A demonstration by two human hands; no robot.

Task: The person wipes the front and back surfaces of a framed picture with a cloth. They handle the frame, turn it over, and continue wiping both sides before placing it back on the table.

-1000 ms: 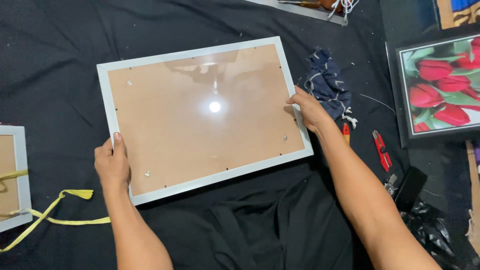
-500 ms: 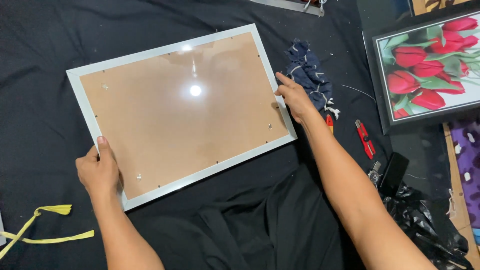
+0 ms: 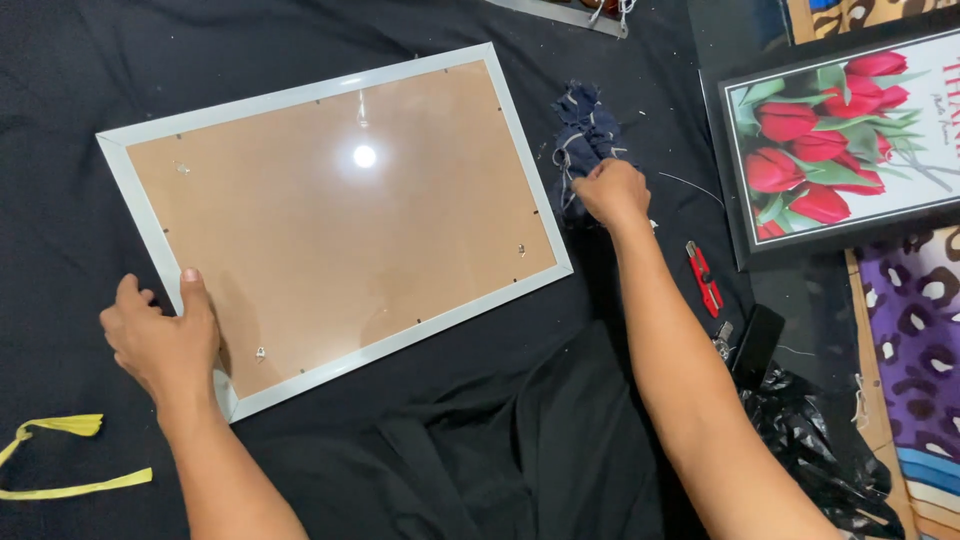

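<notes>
**Picture frame flat on black cloth, one hand at its corner, the other on a rag**

The picture frame (image 3: 335,215) lies face up and tilted on a black cloth (image 3: 500,440) that covers the whole work surface and wrinkles into folds near me. From my remote seat I see only this floor-level spread, no walls.

My left hand (image 3: 160,335) rests on the frame's lower left corner — thumb up on the pale rail, fingers loosely spread on the cloth just outside it, gripping nothing. My right hand (image 3: 612,192) is off the frame, just beside its right rail, fingers curled down onto a dark blue rag (image 3: 585,135). Whether it pinches the fabric or only presses on it I cannot tell.

The frame is a thin rectangle with a silvery-white rim and a glossy pane over brown backing board; a lamp glare sits on the glass. The rag is frayed and crumpled. To the right of my forearm lies a small red cutter (image 3: 704,278), and beyond it a black-framed print of red tulips (image 3: 840,140) — glossy too. A yellow ribbon (image 3: 60,455) lies at the lower left, well apart from the frame, and a patterned purple fabric (image 3: 915,330) shows at the right edge.
</notes>
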